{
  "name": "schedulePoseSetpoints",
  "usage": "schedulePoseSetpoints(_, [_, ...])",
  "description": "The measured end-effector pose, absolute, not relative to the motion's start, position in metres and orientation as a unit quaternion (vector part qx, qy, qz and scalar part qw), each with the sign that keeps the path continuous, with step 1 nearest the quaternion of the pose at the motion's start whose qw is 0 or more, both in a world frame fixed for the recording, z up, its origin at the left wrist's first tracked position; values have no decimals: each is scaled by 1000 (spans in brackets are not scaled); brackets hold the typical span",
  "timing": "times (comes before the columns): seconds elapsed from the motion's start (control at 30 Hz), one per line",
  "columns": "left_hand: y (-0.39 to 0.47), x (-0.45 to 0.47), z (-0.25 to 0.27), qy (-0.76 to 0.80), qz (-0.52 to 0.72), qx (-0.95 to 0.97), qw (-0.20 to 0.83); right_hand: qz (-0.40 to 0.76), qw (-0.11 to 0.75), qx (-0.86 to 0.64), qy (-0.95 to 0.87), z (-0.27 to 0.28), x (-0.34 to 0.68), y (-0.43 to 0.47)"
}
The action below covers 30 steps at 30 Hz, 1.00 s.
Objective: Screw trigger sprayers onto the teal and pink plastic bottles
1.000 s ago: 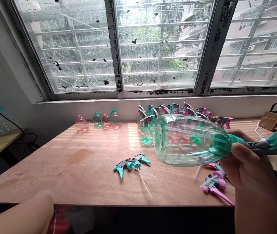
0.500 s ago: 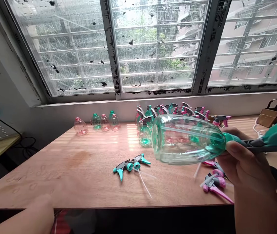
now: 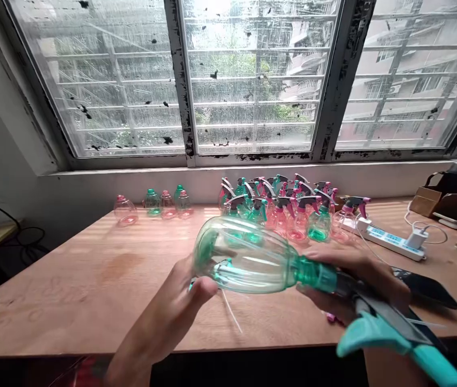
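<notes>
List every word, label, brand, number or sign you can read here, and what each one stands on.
No text can be read.
Power strip: pale blue patches; any print is too small to read.
Tabletop: faint marks at left; cannot tell whether they are letters.
Held bottle: no lettering shows.

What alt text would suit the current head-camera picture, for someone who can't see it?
A person's right hand grips a sideways, green-tinted spray bottle near its neck, above a wooden table, with the left hand at the bottle's base. Farther back, pink and green bottles stand below a streaked window.
</notes>
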State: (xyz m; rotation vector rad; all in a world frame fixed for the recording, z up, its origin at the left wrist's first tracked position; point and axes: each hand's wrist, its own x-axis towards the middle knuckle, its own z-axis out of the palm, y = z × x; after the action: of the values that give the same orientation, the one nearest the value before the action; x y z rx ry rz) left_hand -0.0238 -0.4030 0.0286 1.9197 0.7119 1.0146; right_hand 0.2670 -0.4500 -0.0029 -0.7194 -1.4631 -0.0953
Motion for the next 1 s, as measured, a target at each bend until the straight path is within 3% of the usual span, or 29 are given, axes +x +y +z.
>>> schedulePoseSetpoints(0.2, [-377,-23,9,264,386,784,408,-51,632,-392,-667,0,268,-445])
schedulePoseSetpoints(0.4, [-370,-34,-6,292,458,782,307,49,632,-389,-669,-2,260,-441])
schedulePoseSetpoints(0.67, [-375,-24,3,255,491,761,338,171,649,-346,-656,-8,248,-436])
schedulePoseSetpoints(0.77, [-379,-24,0,285,522,763,254,235,669,-315,-630,-12,246,-433])
schedulePoseSetpoints(0.87, [-383,-24,0,313,537,766,162,215,684,-320,-619,-13,244,-433])
schedulePoseSetpoints(1.0, [-386,-25,7,289,512,786,190,140,668,-346,-644,-9,245,-435])
